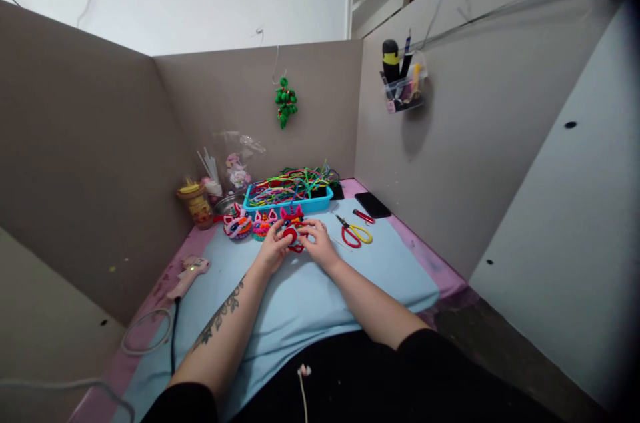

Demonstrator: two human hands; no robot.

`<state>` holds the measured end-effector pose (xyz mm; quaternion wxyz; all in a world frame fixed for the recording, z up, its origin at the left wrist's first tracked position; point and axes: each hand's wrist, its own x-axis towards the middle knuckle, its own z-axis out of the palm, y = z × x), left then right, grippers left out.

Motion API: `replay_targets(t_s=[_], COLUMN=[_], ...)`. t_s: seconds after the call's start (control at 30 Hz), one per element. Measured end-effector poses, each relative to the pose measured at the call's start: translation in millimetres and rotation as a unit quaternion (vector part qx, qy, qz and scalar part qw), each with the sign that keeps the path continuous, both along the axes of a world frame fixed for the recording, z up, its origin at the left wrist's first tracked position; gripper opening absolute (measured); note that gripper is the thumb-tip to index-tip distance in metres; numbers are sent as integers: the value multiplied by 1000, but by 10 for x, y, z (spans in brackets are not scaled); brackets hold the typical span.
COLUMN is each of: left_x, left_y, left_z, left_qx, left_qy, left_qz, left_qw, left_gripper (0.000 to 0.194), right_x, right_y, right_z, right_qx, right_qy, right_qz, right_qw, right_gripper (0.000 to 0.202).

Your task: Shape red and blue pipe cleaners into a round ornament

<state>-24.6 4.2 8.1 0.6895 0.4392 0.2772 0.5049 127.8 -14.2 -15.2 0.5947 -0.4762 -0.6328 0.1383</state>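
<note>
Both hands hold a small red craft piece (290,234), round at its left part and with a looped strip below, over the blue cloth (310,296). My left hand (273,249) has its fingers closed on the round part. My right hand (320,244) pinches the piece's right side, and its fingertips partly hide it. Just behind the hands stand several colourful animal-like figures, among them a pink and orange one (237,225) at the left. Scissors (353,233) with one red and one yellow handle lie to the right of my right hand.
A blue tray (305,207) full of fuzzy coloured stems stands at the back. A pink glue gun (189,276) with a cable lies left. Right are a red-handled tool (364,217) and a black phone (373,205). Grey panels (420,163) enclose the table.
</note>
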Motion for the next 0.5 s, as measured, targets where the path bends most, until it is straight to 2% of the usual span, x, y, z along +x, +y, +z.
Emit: replay_targets(t_s=[0.1, 0.23, 0.37, 0.5], left_x=[7, 12, 2, -6], left_y=[-2, 27, 65, 82], left_z=[-6, -33, -62, -89], left_qx=[8, 44, 85, 87], left_qy=[7, 40, 60, 65], left_qz=[-2, 14, 14, 6], left_qw=[1000, 998, 994, 994], left_gripper=[84, 82, 85, 86], right_x=[3, 10, 20, 26], right_y=[-2, 3, 69, 137], right_z=[2, 8, -46, -108], right_qx=[-17, -55, -125, -163], right_qy=[3, 33, 117, 180], right_qz=[-3, 10, 90, 164], right_qw=[1000, 998, 981, 956], right_gripper=[5, 8, 14, 22])
